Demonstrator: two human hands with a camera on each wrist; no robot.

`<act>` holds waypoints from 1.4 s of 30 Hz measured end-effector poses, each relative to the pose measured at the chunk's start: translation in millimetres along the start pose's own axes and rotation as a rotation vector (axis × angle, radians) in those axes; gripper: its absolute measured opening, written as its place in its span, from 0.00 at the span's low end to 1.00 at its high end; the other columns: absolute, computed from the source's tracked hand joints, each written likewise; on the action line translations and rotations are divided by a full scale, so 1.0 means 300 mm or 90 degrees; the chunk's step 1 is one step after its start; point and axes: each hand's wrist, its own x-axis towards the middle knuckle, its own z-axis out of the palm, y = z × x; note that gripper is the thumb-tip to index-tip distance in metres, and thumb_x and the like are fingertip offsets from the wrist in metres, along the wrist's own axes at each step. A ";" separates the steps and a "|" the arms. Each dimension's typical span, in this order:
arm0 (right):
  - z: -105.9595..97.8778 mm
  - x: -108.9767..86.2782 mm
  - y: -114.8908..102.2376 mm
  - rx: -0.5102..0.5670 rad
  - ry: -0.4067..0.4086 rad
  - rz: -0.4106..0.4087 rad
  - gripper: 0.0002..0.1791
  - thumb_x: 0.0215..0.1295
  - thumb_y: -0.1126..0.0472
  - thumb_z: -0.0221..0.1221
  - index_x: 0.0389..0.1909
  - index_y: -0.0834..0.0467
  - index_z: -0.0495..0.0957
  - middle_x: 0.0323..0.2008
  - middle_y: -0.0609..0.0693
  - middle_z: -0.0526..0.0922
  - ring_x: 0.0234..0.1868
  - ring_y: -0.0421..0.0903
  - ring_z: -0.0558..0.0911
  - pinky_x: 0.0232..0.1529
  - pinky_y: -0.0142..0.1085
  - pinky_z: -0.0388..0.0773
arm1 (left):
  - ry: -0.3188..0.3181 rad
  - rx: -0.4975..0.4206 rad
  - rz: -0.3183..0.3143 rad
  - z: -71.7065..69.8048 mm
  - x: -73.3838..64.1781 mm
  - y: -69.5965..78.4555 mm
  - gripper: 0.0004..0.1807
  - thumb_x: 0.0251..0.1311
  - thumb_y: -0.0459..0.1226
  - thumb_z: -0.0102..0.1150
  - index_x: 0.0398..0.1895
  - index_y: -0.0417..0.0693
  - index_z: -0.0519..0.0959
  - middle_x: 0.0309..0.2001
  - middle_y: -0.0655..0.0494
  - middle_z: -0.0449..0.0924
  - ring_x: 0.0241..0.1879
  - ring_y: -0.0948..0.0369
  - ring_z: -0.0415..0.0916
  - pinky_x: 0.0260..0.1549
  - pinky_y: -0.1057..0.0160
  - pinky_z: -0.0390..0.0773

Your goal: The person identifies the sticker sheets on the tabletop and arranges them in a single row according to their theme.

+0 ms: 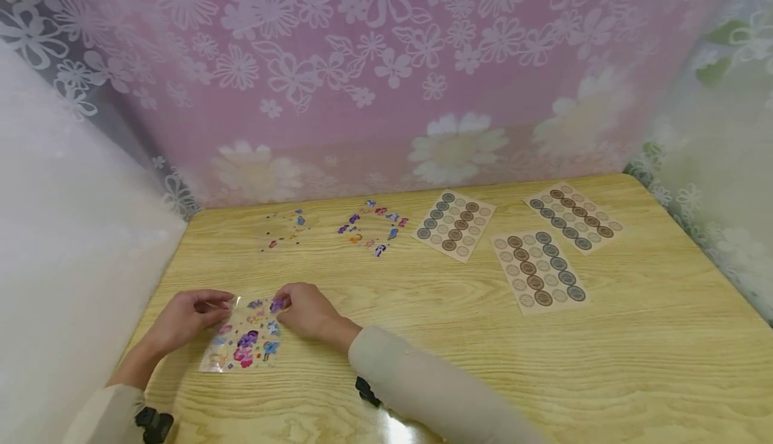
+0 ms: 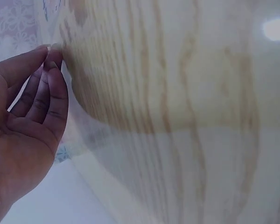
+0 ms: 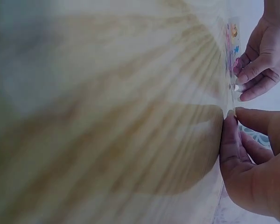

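Note:
A clear sticker sheet (image 1: 246,343) printed with purple, pink and blue pony-like figures is at the table's front left. My left hand (image 1: 182,322) pinches its upper left corner between thumb and fingers. At the upper right corner, my right hand (image 1: 309,311) pinches the edge beside a purple figure. From the right wrist, the sheet (image 3: 230,44) appears edge-on, with the left hand (image 3: 263,60) beyond the right hand (image 3: 256,170). The left wrist view has the left hand (image 2: 32,112) with thumb and fingertips together; most of the sheet is hidden there.
Behind the hands lie a ring of small colourful stickers (image 1: 379,250) and a sparser group of them (image 1: 300,220). Three paper sheets of round brown and grey stickers, including the nearest sheet (image 1: 539,272), lie on the right of the wooden table (image 1: 423,316). Flowered curtains (image 1: 374,95) hang behind it.

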 end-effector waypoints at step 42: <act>0.022 -0.016 -0.043 -0.290 0.005 -0.017 0.10 0.62 0.57 0.62 0.41 0.58 0.79 0.43 0.49 0.68 0.24 0.36 0.69 0.19 0.26 0.68 | 0.000 0.134 0.002 0.001 -0.004 0.012 0.16 0.60 0.35 0.63 0.49 0.37 0.81 0.39 0.51 0.79 0.35 0.58 0.75 0.31 0.57 0.74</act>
